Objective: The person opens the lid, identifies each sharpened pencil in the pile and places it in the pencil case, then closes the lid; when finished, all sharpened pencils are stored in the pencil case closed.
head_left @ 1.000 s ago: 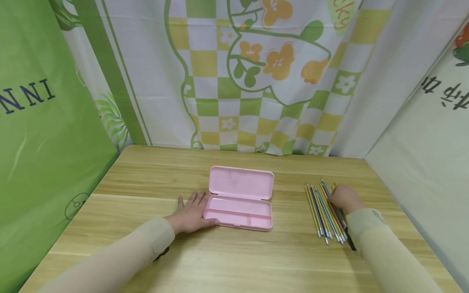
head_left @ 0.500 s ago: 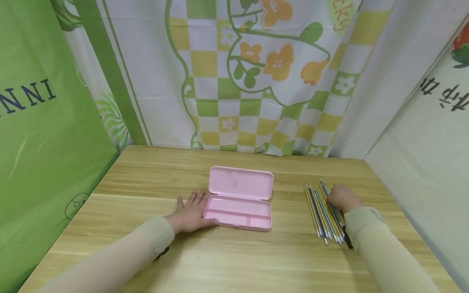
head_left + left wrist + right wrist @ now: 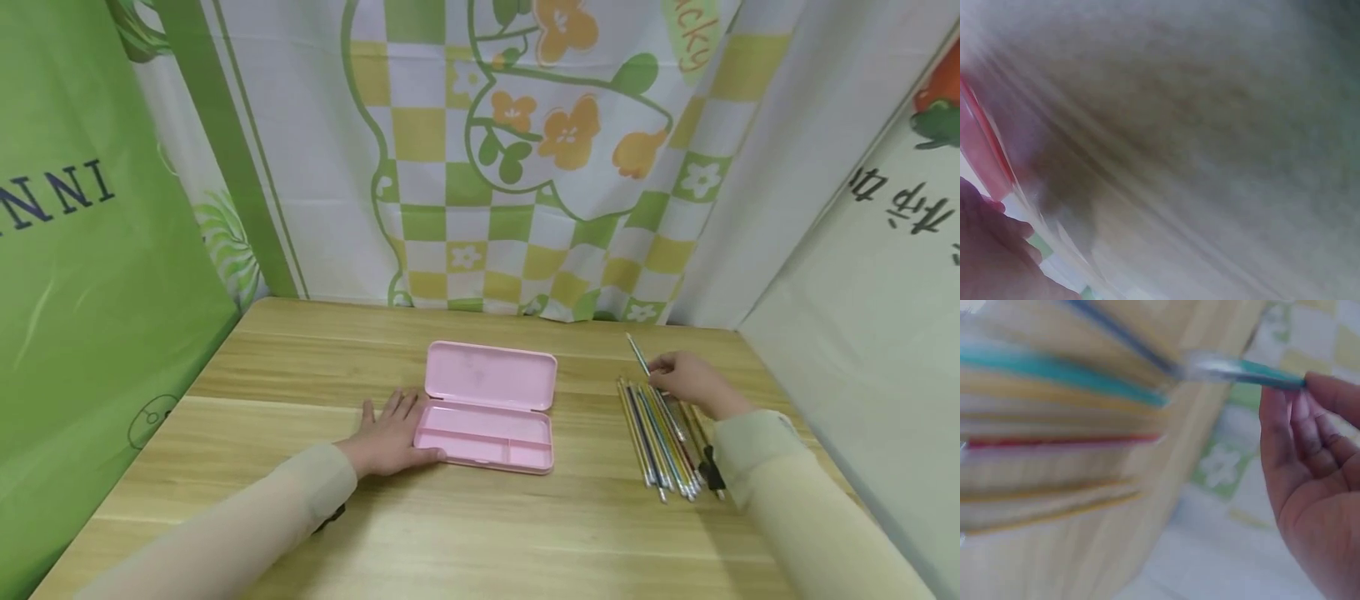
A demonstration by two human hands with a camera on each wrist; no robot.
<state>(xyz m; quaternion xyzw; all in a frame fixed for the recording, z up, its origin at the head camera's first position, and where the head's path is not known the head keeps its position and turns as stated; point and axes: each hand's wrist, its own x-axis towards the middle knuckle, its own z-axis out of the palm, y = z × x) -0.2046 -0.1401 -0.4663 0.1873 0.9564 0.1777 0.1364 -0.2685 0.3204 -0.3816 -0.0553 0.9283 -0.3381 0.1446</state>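
A pink pencil case (image 3: 491,375) lies open on the table, its lid folded back and its divided tray bare. My left hand (image 3: 392,437) rests flat at the case's left side, fingers spread and thumb along the front corner. In the left wrist view, the left hand (image 3: 997,250) shows at the lower left beside the pink case (image 3: 985,144). My right hand (image 3: 693,383) pinches a teal pencil (image 3: 637,353) between thumb and fingertips, raised over a row of pencils (image 3: 652,442). The right wrist view shows the teal pencil (image 3: 1266,374) at the fingertips of the right hand (image 3: 1322,469).
The row holds several pencils in yellow, blue, teal and red, eraser ends toward me. Wood-grain table (image 3: 480,533) spans the front. A patterned curtain (image 3: 525,192) hangs behind it, with a green cloth (image 3: 97,275) left and a white one (image 3: 885,317) right.
My right hand has lifted the teal pencil from the row and moved slightly up and away, its fingers turned more into view. The left hand and the case stay put.
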